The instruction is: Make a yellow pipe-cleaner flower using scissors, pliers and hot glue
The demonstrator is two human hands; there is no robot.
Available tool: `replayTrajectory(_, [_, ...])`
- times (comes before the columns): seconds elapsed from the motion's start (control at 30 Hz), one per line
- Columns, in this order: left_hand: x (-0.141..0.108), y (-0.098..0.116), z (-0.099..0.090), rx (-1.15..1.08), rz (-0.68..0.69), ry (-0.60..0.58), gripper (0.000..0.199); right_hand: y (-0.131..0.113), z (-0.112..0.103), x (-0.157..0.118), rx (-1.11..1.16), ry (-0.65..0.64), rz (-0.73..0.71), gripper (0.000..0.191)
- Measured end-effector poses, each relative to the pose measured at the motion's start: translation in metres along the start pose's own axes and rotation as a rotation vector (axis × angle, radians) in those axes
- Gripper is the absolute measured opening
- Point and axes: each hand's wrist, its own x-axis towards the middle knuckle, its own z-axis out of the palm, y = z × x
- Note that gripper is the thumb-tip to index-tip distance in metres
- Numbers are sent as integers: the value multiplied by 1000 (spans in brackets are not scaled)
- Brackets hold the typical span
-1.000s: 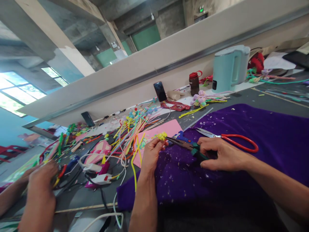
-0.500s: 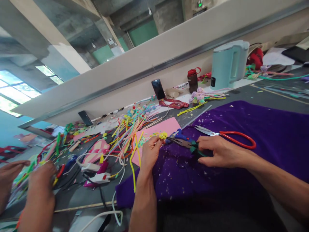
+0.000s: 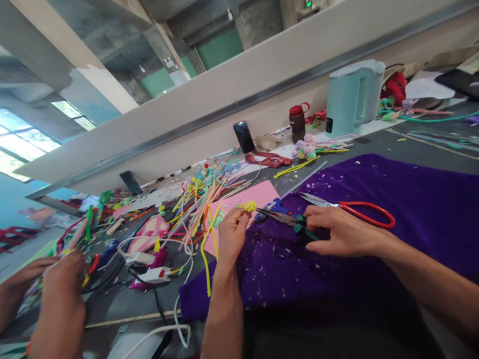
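Observation:
My left hand (image 3: 232, 230) pinches a small fuzzy yellow piece (image 3: 248, 205), which looks like a curled pipe-cleaner flower. My right hand (image 3: 335, 230) is closed round the green handles of needle-nose pliers (image 3: 282, 218). Their thin jaws point left, with the tips right beside the yellow piece; I cannot tell whether they grip it. Behind the pliers lies a blue glue gun (image 3: 276, 205), partly hidden. Scissors with red handles (image 3: 368, 212) rest on the purple cloth (image 3: 422, 199) beyond my right hand. A pink sheet (image 3: 258, 192) lies behind my left hand.
Coloured pipe cleaners (image 3: 202, 194) are heaped left of the pink sheet. White plugs and cables (image 3: 155, 274) lie nearer. A phone (image 3: 243, 137), a red-lidded bottle (image 3: 298, 124) and a pale blue kettle (image 3: 352, 99) stand at the back. Another person's hands (image 3: 63, 284) work at far left.
The yellow piece has shifted slightly left and up in my left fingers, and the pliers' tips show more clearly beside it. The other person's hands at far left have moved closer together.

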Motion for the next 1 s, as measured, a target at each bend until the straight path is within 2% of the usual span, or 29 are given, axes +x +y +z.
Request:
replayTrajectory(0.13, [-1,-4,-3,-276,-164,-7,29,-1,-1,-2,113,9,-26,22])
replayTrajectory(0.27, [-1,-6,-4,-441,-245,-40,28,-2,1,-2,209,27,-43,23])
replayTrajectory(0.53, [-2,0,-3,-406,-228,-84,24,-3,5,0,211,65,-26,24])
replayTrajectory(1.0, [-3,-2,-1,-412,-173,-73,22,-3,6,-1,178,59,-17,24])
